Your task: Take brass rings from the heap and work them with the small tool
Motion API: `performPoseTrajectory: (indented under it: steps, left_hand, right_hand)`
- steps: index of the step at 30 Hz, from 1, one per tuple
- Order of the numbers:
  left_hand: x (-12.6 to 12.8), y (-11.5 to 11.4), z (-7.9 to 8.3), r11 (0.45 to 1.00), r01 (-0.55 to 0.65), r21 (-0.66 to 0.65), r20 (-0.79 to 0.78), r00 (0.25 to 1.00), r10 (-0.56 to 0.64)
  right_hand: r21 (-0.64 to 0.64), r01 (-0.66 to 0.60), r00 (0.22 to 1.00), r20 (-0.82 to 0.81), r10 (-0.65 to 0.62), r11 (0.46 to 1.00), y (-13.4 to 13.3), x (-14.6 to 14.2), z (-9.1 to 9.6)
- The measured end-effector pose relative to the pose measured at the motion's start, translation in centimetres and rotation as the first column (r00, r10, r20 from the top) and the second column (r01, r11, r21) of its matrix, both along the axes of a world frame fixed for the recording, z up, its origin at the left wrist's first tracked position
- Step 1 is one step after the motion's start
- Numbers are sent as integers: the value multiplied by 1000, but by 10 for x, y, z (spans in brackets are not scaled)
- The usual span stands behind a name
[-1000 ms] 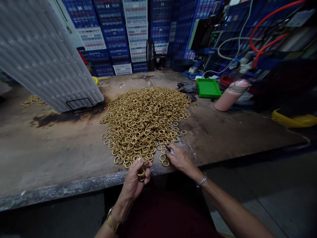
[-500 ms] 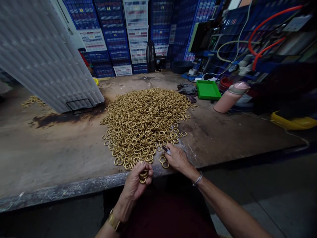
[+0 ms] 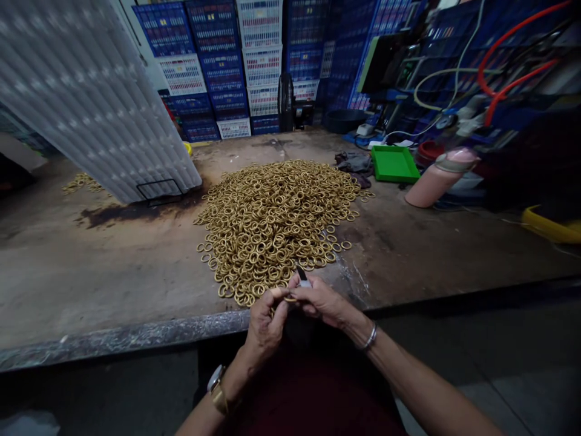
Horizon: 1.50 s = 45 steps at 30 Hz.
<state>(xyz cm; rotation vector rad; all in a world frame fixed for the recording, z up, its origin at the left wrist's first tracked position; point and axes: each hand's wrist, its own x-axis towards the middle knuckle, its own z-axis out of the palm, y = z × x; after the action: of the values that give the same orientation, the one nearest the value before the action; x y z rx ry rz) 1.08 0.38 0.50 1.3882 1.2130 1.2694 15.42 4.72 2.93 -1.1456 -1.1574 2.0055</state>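
A broad heap of brass-coloured rings [image 3: 276, 212] lies on the worktable just beyond my hands. My left hand [image 3: 264, 321] is closed on rings, mostly hidden by its fingers. My right hand [image 3: 324, 303] is closed around a small knife [image 3: 302, 277], its dark blade pointing up and away from me. Between the two hands, at the fingertips, one ring [image 3: 290, 299] is pinched. Both hands meet above the table's front edge, close to the near side of the heap.
A stack of translucent corrugated sheets [image 3: 100, 103] leans at the left by a black wire stand [image 3: 158, 192]. Toward the back right are a green tray [image 3: 394, 163], a pink bottle [image 3: 433, 181] and dark cloth [image 3: 354, 162]. Blue and white crates [image 3: 263, 66] line the back.
My right hand has moved left and up off the tabletop with the knife, meeting my left hand. The loose rings beside it are gone from the table. The view has shifted slightly.
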Motion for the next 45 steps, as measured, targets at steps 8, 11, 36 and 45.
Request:
performPoseTrajectory:
  steps: [8,11,36,45]
  left_hand:
    - [0,0,3,998,9,-64,-4,1000,-9]
    - [1,1,8,992,23,-120,42,999,-18]
    - [-1,-5,11,852,277,-445,506,862,-16]
    - [-3,-5,8,898,212,-386,418,908,-35]
  right_hand:
    - [265,6,967,242,-72,964,-1,-6,-16]
    - [356,-32,941,327,-92,934,0,-5,-18]
    - [384,78,934,295,-202,920,1,-7,-20]
    - [664,-364,804,578,-139,653,-12,-4,-18]
